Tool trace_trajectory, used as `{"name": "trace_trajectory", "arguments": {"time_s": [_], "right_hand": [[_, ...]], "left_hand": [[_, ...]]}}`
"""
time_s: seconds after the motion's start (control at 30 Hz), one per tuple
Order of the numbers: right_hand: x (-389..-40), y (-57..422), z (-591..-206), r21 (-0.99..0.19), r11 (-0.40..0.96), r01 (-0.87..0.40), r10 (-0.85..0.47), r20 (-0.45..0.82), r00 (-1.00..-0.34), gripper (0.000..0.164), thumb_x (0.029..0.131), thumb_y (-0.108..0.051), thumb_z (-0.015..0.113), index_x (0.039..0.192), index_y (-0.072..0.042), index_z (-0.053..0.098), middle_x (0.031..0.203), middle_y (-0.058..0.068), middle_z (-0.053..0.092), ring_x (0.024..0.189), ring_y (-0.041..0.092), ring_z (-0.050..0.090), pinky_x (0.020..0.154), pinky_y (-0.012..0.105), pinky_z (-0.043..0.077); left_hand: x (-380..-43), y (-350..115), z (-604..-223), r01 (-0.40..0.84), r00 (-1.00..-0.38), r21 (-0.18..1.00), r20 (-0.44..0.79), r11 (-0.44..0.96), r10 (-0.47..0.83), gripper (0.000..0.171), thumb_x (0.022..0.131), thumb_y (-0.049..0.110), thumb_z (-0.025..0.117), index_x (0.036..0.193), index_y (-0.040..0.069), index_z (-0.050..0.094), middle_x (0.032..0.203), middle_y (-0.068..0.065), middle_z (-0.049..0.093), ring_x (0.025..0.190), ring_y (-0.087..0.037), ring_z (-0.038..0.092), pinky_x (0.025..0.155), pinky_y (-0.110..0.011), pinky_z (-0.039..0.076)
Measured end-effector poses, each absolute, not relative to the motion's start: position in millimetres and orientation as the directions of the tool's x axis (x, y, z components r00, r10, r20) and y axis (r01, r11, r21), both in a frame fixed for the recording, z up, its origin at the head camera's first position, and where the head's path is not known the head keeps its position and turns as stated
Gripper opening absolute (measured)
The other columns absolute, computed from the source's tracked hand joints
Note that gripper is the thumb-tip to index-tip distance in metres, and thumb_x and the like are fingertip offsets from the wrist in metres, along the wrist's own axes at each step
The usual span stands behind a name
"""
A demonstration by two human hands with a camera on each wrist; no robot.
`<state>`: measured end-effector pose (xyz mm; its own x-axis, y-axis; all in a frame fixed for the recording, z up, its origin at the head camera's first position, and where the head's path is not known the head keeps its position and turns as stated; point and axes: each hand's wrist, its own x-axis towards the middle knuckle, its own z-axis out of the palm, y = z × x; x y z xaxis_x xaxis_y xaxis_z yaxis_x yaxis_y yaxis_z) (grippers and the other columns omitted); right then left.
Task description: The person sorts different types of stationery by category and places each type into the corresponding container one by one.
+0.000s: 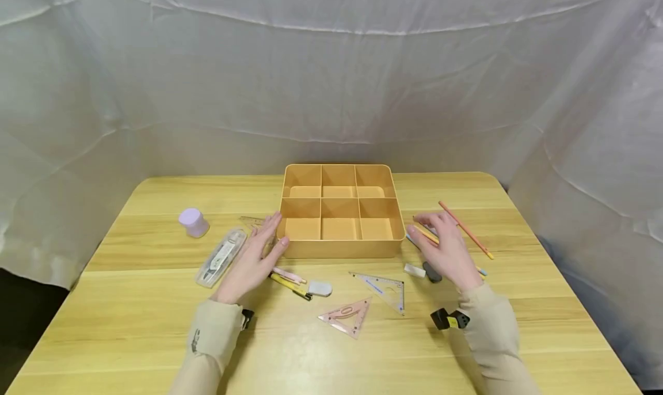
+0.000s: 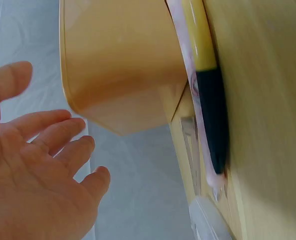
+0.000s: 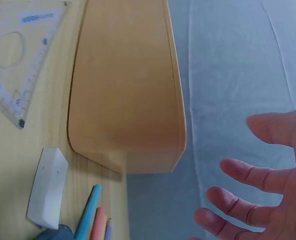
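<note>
An orange box [image 1: 342,249] with several compartments stands at the back middle of the table. My left hand [image 1: 254,262] is at its left side, fingers extended and fingertips close to the wall; the left wrist view shows its palm holding nothing. On the other side, my right hand [image 1: 446,250] hovers over several pencils [image 1: 427,235], its fingers slightly bent and partly covering them. In the right wrist view those fingers [image 3: 257,177] are spread with nothing between them. Below this hand lie a white eraser [image 1: 414,270] and a small dark grey object [image 1: 432,272].
Left stand a lilac container [image 1: 194,223] and a clear pencil case [image 1: 221,258]. A yellow-and-black pen [image 1: 290,286], a pink pen [image 1: 289,275] and a whitish rounded piece [image 1: 319,289] lie before the box. Nearer are clear [image 1: 385,291] and pink [image 1: 348,316] set squares. A red pencil [image 1: 466,230] lies right.
</note>
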<state>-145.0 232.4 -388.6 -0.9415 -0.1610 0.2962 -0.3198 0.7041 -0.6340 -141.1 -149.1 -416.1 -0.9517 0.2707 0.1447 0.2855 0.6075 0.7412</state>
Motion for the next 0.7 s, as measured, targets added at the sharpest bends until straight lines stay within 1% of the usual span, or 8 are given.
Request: {"name": "trace_trajectory", "arguments": {"time_s": [0.1,0.17,0.2,0.33,0.43,0.5,0.6,0.7], "right_hand": [[-138,228,-388,-0.535,0.753,-0.382,-0.205,0.362,-0.91,0.025,0.095,-0.018,0.068,0.11,0.002,0.067,0.11,0.021,0.063,0.102,0.036,0.058,0.085,0.048,0.048],[-132,225,-388,-0.467,0.788,-0.401,-0.249,0.354,-0.902,0.022,0.092,-0.019,0.072,0.104,-0.001,0.069,0.106,0.017,0.066,0.097,0.032,0.061,0.081,0.045,0.05],[-130,223,-389,-0.44,0.801,-0.407,-0.275,0.333,-0.902,0.021,0.091,-0.019,0.073,0.102,-0.002,0.069,0.103,0.015,0.067,0.095,0.031,0.062,0.078,0.044,0.051],[-121,216,-392,-0.364,0.813,-0.455,-0.408,0.203,-0.89,0.024,0.087,-0.022,0.078,0.101,-0.004,0.07,0.101,0.008,0.068,0.093,0.026,0.065,0.079,0.041,0.057],[-118,212,-395,-0.331,0.798,-0.504,-0.491,0.127,-0.862,0.027,0.084,-0.024,0.081,0.099,-0.003,0.07,0.097,0.006,0.067,0.089,0.022,0.065,0.077,0.036,0.057],[-117,210,-398,-0.325,0.793,-0.515,-0.519,0.082,-0.851,0.03,0.082,-0.025,0.083,0.098,-0.003,0.069,0.096,0.004,0.066,0.087,0.019,0.063,0.076,0.034,0.057],[-116,205,-403,-0.334,0.795,-0.506,-0.532,0.017,-0.847,0.032,0.079,-0.028,0.086,0.094,-0.005,0.069,0.091,0.002,0.063,0.081,0.014,0.058,0.07,0.027,0.053],[-116,202,-407,-0.327,0.807,-0.491,-0.531,-0.039,-0.847,0.034,0.076,-0.031,0.087,0.09,-0.008,0.067,0.086,-0.001,0.057,0.075,0.009,0.05,0.064,0.022,0.046]], "left_hand": [[-142,-142,-417,0.298,-0.948,0.72,0.147,0.627,0.281,0.065,0.108,0.032,0.045,0.159,0.0,0.021,0.169,-0.017,0.017,0.157,-0.035,0.017,0.128,-0.059,0.009],[-143,-139,-417,0.296,-0.949,0.706,0.141,0.644,0.282,0.067,0.108,0.033,0.044,0.159,-0.001,0.019,0.169,-0.017,0.014,0.157,-0.034,0.016,0.128,-0.059,0.009],[-143,-138,-418,0.292,-0.95,0.701,0.136,0.65,0.28,0.068,0.108,0.034,0.044,0.159,-0.002,0.017,0.17,-0.016,0.012,0.157,-0.035,0.015,0.128,-0.058,0.009],[-145,-132,-417,0.254,-0.961,0.695,0.103,0.672,0.256,0.073,0.108,0.039,0.042,0.16,-0.001,0.01,0.171,-0.012,0.001,0.159,-0.033,0.007,0.129,-0.057,0.007],[-148,-128,-417,0.232,-0.968,0.691,0.092,0.684,0.235,0.075,0.108,0.042,0.04,0.16,-0.001,0.006,0.17,-0.011,-0.004,0.159,-0.032,0.002,0.128,-0.058,0.007],[-150,-126,-418,0.224,-0.97,0.689,0.091,0.69,0.224,0.076,0.108,0.042,0.04,0.16,-0.001,0.004,0.17,-0.012,-0.006,0.159,-0.032,-0.001,0.128,-0.059,0.007],[-152,-124,-420,0.217,-0.973,0.686,0.097,0.695,0.209,0.076,0.108,0.041,0.039,0.159,-0.003,0.003,0.17,-0.014,-0.008,0.159,-0.033,-0.002,0.128,-0.059,0.007],[-154,-123,-422,0.216,-0.975,0.688,0.108,0.693,0.196,0.075,0.108,0.039,0.039,0.158,-0.005,0.004,0.169,-0.017,-0.008,0.158,-0.036,-0.001,0.128,-0.059,0.007]]}}
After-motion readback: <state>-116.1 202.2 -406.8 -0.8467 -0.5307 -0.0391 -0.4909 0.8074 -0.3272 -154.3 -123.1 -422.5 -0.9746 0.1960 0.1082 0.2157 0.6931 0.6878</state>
